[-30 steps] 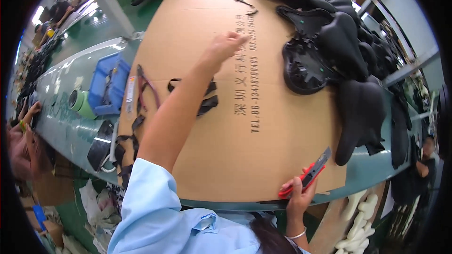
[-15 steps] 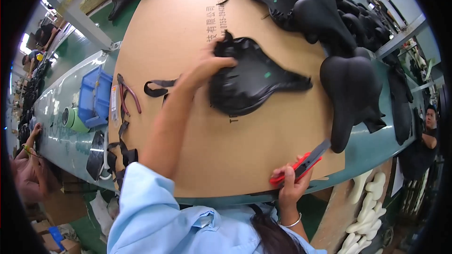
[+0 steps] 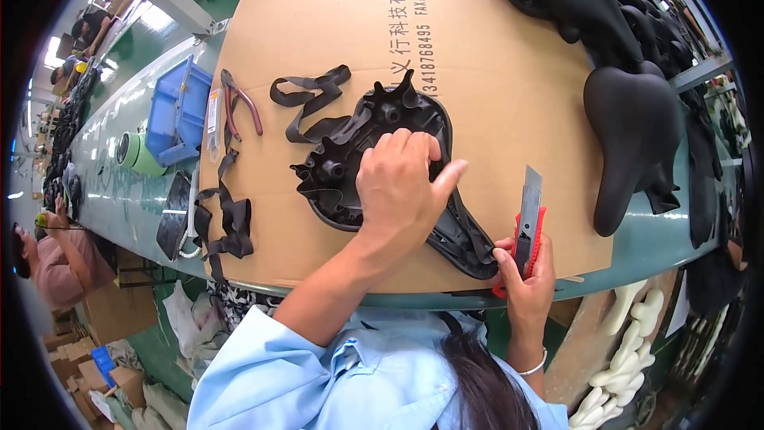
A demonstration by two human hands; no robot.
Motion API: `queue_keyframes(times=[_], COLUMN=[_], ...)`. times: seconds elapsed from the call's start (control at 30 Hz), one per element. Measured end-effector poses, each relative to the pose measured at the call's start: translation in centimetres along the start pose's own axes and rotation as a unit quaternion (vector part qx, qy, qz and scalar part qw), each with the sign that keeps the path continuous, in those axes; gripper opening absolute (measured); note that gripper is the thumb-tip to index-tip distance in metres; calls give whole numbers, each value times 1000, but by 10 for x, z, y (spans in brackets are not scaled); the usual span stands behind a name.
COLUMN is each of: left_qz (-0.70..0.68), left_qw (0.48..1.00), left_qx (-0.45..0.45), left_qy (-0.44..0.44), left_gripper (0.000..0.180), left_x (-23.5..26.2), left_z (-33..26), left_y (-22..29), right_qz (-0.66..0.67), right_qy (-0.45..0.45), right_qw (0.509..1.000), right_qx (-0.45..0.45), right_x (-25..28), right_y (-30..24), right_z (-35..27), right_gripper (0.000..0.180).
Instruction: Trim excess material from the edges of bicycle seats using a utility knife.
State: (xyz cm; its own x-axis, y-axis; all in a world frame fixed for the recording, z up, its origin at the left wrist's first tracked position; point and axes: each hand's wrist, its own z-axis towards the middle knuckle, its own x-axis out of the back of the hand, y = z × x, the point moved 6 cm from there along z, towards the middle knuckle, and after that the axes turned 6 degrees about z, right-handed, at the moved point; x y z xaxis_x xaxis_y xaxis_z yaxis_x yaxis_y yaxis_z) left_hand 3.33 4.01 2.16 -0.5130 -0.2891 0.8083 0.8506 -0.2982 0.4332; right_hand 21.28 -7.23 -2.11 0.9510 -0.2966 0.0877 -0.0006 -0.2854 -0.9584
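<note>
If the saddle (image 3: 344, 193) slips at frame centre, the knife (image 3: 528, 225) grasped by the right hand (image 3: 531, 283) could cut the left hand (image 3: 402, 183). Left-hand grip cannot be determined.

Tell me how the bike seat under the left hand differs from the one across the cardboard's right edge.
The first seat lies hollow underside up; the edge seat lies smooth top up. The left hand covers part of the first seat; neither hand touches the edge seat. The first seat's narrow end points lower right; the edge seat's points down the picture. Both are black and taper to one end.
</note>
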Motion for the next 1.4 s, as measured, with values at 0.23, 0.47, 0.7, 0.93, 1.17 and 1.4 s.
queue_keyframes(times=[0.23, 0.47, 0.7, 0.93, 1.17, 1.4], left_qz=[-292, -331, -549, -728, -901, -166], left_qw=[935, 921, 802, 650, 405, 912], left_qx=[193, 206, 209, 210, 153, -321], left_qy=[-55, -29, -104, -63, -14, -195], left_gripper=[14, 15, 14, 5, 15, 18], left_x=[-6, -1, -12, -9, -12, 44], left_z=[-12, -17, -21, -19, -5, -48], left_y=[-26, -29, -35, -36, -50, 12], right_qz=[-236, -365, -287, -350, -361, -150], right_qy=[-81, -182, -259, -289, -102, 73], right_qw=[916, 856, 884, 877, 917, 971], right_qx=[314, 317, 261, 158, 135, 173], right_x=[-25, -56, -28, -4, 4, 46], right_y=[-54, -75, -55, -52, -24, 5], right_z=[24, 39, 34, -19, -78, -71], right_gripper=[51, 57, 54, 52, 53, 48])
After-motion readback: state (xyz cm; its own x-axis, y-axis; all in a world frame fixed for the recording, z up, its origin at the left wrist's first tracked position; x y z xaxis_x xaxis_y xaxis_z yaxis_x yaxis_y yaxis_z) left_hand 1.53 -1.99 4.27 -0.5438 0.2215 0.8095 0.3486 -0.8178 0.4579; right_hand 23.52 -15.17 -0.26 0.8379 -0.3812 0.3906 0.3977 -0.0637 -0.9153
